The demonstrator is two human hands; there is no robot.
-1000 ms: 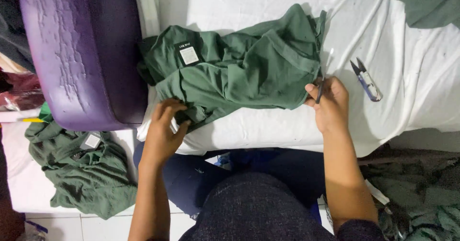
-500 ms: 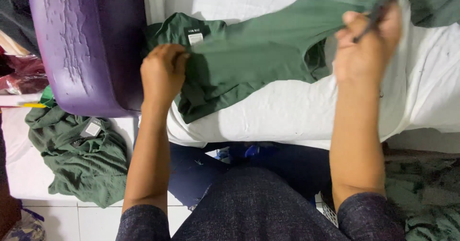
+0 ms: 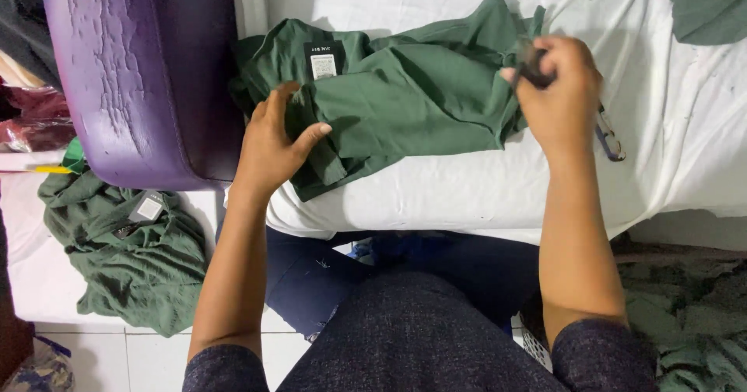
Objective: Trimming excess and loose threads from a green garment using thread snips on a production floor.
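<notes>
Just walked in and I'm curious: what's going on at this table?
A seated person works on a green garment spread on a white-covered table. The left hand rests flat on the cloth; the right hand grips its far edge along with a small dark tool. Another green garment lies lower left, beside a purple cushion.

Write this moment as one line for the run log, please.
left hand: flat on green shirt | right hand: grips shirt edge | snips: on white sheet
</notes>
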